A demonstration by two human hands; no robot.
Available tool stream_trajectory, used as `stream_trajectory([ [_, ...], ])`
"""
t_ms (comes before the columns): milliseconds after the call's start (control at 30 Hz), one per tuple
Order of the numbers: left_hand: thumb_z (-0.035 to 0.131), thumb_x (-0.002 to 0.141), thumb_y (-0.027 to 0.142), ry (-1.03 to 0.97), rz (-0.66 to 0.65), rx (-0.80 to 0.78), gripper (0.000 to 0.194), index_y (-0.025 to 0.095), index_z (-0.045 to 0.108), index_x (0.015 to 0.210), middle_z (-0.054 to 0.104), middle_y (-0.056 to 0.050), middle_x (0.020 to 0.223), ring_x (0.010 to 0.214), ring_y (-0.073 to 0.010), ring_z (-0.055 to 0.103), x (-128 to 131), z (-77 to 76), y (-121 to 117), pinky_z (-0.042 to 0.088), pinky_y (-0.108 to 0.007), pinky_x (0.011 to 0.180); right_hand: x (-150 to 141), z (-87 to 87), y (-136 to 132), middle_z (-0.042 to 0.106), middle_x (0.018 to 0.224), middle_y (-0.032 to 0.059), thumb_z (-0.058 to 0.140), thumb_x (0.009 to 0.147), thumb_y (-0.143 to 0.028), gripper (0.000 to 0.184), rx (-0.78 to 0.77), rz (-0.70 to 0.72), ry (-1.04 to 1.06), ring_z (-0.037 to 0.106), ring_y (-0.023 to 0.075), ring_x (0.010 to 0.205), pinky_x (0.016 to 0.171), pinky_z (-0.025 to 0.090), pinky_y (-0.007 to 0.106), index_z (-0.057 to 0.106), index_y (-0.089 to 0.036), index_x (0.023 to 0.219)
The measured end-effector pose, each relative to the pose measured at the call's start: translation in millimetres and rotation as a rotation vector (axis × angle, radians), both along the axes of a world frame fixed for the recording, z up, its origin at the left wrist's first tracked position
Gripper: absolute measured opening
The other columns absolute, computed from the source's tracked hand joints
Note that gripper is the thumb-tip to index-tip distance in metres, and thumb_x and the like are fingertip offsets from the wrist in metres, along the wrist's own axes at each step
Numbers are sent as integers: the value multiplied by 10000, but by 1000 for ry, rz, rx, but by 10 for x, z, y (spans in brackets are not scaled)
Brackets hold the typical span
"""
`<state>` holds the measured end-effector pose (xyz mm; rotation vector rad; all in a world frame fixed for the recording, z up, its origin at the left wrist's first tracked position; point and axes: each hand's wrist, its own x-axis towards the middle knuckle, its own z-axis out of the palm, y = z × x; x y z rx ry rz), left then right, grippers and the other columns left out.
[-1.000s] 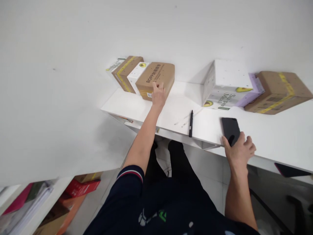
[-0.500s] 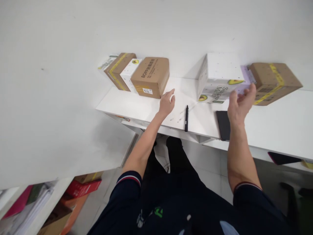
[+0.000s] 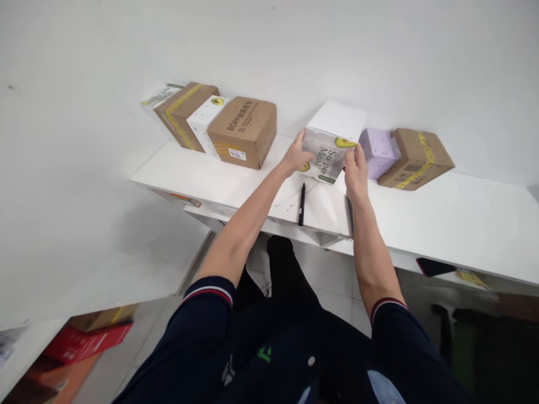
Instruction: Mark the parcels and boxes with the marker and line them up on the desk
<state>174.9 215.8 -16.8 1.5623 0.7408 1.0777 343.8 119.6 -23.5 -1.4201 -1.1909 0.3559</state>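
Note:
Between my two hands is a white cardboard box (image 3: 330, 148) printed with avocados and the words "Super Meal". My left hand (image 3: 296, 152) grips its left side, thumb on the front face. On the right side, my right hand (image 3: 356, 171) is closed against the box's edge. The box looks slightly tilted; whether its base touches the shelf is unclear. Just in front of it a black marker pen (image 3: 302, 205) lies on the white shelf (image 3: 248, 185). A lilac box (image 3: 377, 151) stands right of my right hand. My right wrist mostly hides a dark flat object (image 3: 350, 216).
At left stand a brown "BOPP" carton (image 3: 244, 132), a narrow white avocado box (image 3: 206, 123) and a yellow-taped carton (image 3: 185, 115). Another taped carton (image 3: 416, 157) stands at right. A white wall rises behind the shelf. A red box (image 3: 84, 342) sits low at left.
Both hands have come onto the white avocado box, which has moved left, away from the lilac box. My left hand was empty before, and my right hand was in front of the boxes. The view has shifted.

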Motion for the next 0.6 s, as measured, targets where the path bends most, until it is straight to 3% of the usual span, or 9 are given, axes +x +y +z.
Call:
stream_trajectory([
  [100, 659, 739, 15, -25, 48, 32, 890, 175, 336, 1553, 500, -98, 1572, 1349, -281, 555, -483, 182, -163, 475, -432, 1168, -377, 155, -127, 580, 1411, 95, 406, 925, -768, 733, 25, 108, 4, 540, 264, 1315, 1053, 512, 478, 505, -292, 1473],
  [233, 664, 833, 157, -20, 169, 108, 658, 236, 472, 1456, 541, -72, 1526, 1285, -288, 614, -1274, 256, -564, 497, -499, 1130, -1088, 184, -610, 507, 1480, 86, 436, 920, -777, 782, 9, 234, 11, 491, 277, 1330, 1113, 487, 541, 382, -339, 1565],
  [333, 659, 859, 307, 21, 279, 28, 478, 283, 589, 1332, 623, -52, 1441, 1282, -297, 628, -1838, 106, -905, 559, -482, 1047, -1631, -13, -1084, 432, 1483, 131, 481, 962, -664, 736, -3, 331, 62, 475, 314, 1341, 1090, 493, 609, 310, -348, 1604],
  [433, 619, 892, 479, -25, 307, -127, 413, 293, 630, 1261, 650, -56, 1400, 1283, -303, 628, -2234, -110, -1152, 574, -444, 1008, -2014, -265, -1423, 399, 1460, 137, 525, 976, -552, 706, -57, 461, 31, 438, 312, 1380, 1132, 459, 607, 290, -357, 1613],
  [500, 587, 910, 562, -47, 379, -202, 488, 302, 590, 1323, 607, -73, 1459, 1334, -318, 592, -2364, -218, -1262, 566, -455, 1008, -2135, -377, -1523, 409, 1454, 138, 534, 976, -525, 673, -90, 525, 9, 440, 306, 1388, 1136, 458, 589, 341, -337, 1592],
  [600, 566, 922, 626, -21, 569, -261, 674, 345, 400, 1511, 420, -91, 1632, 1463, -344, 464, -2356, -291, -1427, 516, -536, 1071, -2119, -421, -1508, 506, 1402, 135, 548, 972, -512, 531, -119, 580, 52, 540, 285, 1285, 1068, 511, 543, 523, -297, 1456],
])
